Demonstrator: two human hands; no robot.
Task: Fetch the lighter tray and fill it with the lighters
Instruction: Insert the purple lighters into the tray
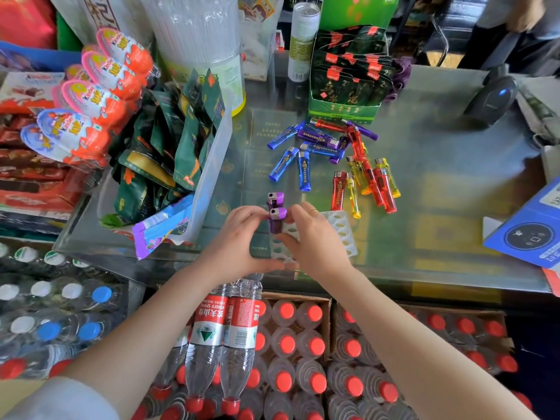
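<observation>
While both hands meet at the near edge of the glass-topped desk (pixel 439 165), the clear plastic lighter tray with oval slots (pixel 341 230) lies under and between them. The left hand (pixel 239 237) curls its fingers at the tray's near left side, thumb along its near edge. The right hand (pixel 312 241) pinches an upright purple plastic lighter (pixel 277 219) over the tray; a second purple lighter (pixel 275 199) stands just behind it. Loose blue and purple lighters (pixel 306 147) and red and yellow lighters (pixel 369 183) lie farther back on the desk, apart from the hands.
</observation>
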